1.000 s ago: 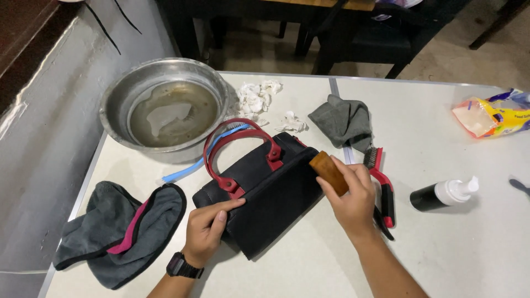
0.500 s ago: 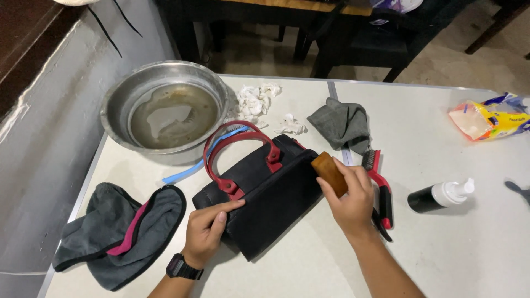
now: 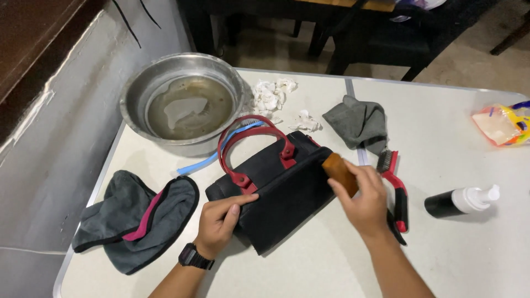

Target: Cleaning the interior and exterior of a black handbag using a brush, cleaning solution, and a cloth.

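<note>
My left hand (image 3: 220, 221) presses the black handbag (image 3: 276, 196) flat near the table's (image 3: 469, 265) front-left edge; my right hand (image 3: 361, 198) grips a wooden brush (image 3: 339, 172), bristles probably down, though hidden. I'd keep strokes short and the bag pinned.

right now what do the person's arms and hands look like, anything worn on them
Both forearms are bare, with no sleeves in view. The left hand has no glove, and a dark wristwatch with a dark strap sits on that wrist. The right hand is also ungloved, with nothing visible on its wrist. No rings can be made out on either hand.
</note>
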